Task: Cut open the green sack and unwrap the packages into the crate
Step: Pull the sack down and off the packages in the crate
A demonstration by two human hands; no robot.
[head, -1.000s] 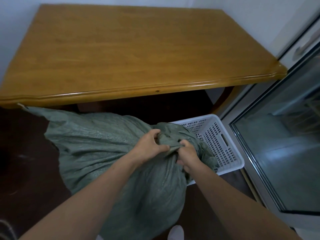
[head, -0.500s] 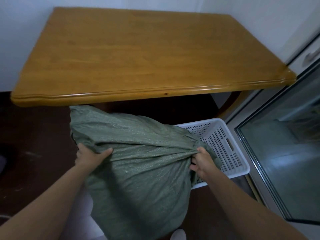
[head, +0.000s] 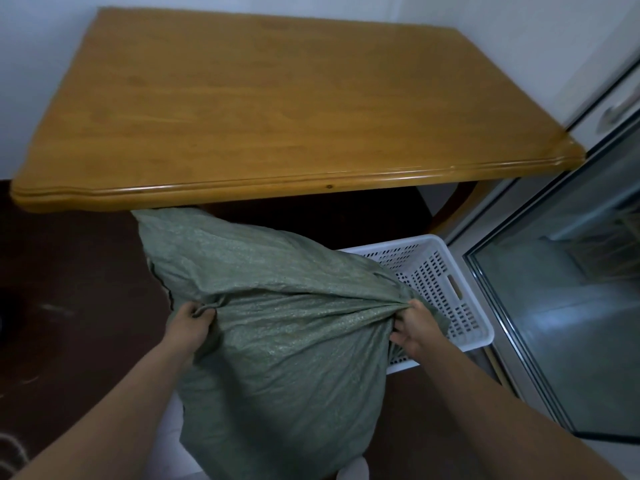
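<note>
**A:** What do the hands have?

**B:** The left hand (head: 188,327) has its fingers curled round a fold of cloth at the left edge of the green sack (head: 277,358). The right hand (head: 414,329) pinches a gathered bunch of cloth on the sack's right side. They are well apart, and the cloth is pulled taut between them.

**A:** What has just changed?

**B:** A second ago both hands clutched one knot of cloth in the middle. The left hand has since gone out to the edge, and the sack has swung round to stand taller.

**A:** Where is the sack now?

**B:** In the lower centre of the frame, over the dark floor (head: 69,289). Its top corner is tucked under the front edge of the wooden bench (head: 277,116). Its right side overlaps the white perforated crate (head: 450,282) at centre right, which sits beside a glass door (head: 571,306).

**A:** And for the task?

**B:** I'd say it's still at the handling stage. The sack looks closed, no blade is in view, and no packages show in the visible part of the crate. The wider hold suits lifting or turning the sack before any cut.
</note>
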